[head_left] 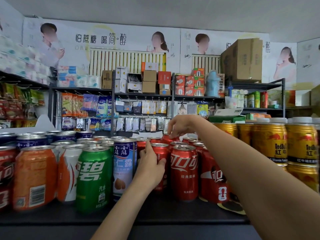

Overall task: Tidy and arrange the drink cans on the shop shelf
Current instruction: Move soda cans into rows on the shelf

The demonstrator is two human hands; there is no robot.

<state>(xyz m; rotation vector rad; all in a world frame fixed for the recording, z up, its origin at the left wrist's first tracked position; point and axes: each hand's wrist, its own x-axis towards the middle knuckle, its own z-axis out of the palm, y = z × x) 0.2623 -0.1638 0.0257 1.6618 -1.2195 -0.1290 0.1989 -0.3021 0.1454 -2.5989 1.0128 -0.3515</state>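
Drink cans stand in rows on a dark shelf. My left hand is wrapped around a red cola can in the front row, fingers on its left side, thumb on its front. My right hand reaches further back and pinches the top of a tilted red cola can raised slightly above the rear rows. Another red cola can stands upright just right of my left hand. A blue-and-white can and a green can stand to the left.
Orange cans and dark blue cans fill the shelf's left side. Gold energy-drink cans are stacked at the right. A tilted cola can leans under my right forearm. Shelves of packaged goods stand behind.
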